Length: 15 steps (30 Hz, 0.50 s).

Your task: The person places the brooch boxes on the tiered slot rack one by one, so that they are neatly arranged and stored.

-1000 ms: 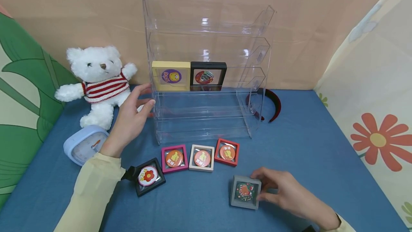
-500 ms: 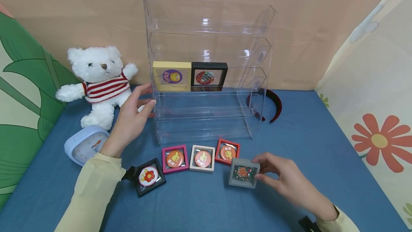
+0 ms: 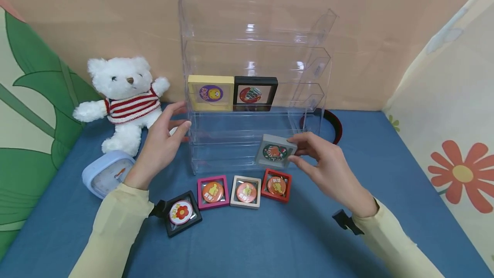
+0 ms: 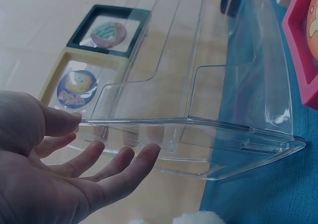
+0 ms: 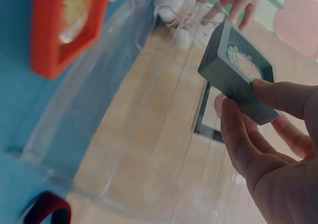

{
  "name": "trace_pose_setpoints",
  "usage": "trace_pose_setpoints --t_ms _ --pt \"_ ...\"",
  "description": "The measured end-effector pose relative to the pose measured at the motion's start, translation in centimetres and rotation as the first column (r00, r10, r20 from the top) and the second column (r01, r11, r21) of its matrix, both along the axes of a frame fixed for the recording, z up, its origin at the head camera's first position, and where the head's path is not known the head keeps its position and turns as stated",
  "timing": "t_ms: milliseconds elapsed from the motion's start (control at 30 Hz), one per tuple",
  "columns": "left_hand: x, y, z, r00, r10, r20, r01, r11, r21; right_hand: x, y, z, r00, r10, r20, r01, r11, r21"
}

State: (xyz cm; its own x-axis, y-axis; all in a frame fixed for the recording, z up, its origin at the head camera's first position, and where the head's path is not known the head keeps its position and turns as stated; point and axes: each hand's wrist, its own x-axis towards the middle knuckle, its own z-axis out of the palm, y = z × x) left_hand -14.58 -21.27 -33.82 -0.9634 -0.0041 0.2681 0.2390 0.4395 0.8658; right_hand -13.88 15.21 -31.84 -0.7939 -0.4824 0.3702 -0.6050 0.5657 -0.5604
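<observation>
My right hand (image 3: pixel 308 153) pinches a grey framed badge (image 3: pixel 275 151) (image 5: pixel 237 70) by its right edge and holds it in the air in front of the lower tiers of the clear acrylic rack (image 3: pixel 251 85). The rack's third tier carries a yellow frame (image 3: pixel 210 93) and a black frame (image 3: pixel 255 93). With straight fingers, my left hand (image 3: pixel 170 130) (image 4: pixel 74 154) touches the rack's left side wall (image 4: pixel 198 134). On the blue cloth in front lie a black flower frame (image 3: pixel 180 212), a pink frame (image 3: pixel 212 191), a white frame (image 3: pixel 246 191) and a red frame (image 3: pixel 276 185) (image 5: pixel 64 25).
A white teddy bear (image 3: pixel 125 100) in a striped jumper sits left of the rack, with a pale blue clock (image 3: pixel 106 173) below it. A dark red headband (image 3: pixel 332 123) lies behind the rack's right side. Patterned panels wall in both sides.
My right hand has lifted the grey frame off the cloth at the front right and carried it up and away to the rack's lower front. The left hand has stayed at the rack.
</observation>
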Motion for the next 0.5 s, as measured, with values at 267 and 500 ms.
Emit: trace_pose_setpoints --t_ms 267,500 --pt "0.0 0.0 0.1 1.000 -0.003 0.005 0.003 1.000 0.002 -2.8 -3.6 0.8 0.996 0.089 -0.031 -0.091 0.995 -0.047" --pt "0.0 -0.1 0.1 1.000 -0.010 0.001 0.010 1.000 0.018 -4.2 -5.7 0.7 0.989 0.130 -0.070 -0.135 0.988 -0.071"
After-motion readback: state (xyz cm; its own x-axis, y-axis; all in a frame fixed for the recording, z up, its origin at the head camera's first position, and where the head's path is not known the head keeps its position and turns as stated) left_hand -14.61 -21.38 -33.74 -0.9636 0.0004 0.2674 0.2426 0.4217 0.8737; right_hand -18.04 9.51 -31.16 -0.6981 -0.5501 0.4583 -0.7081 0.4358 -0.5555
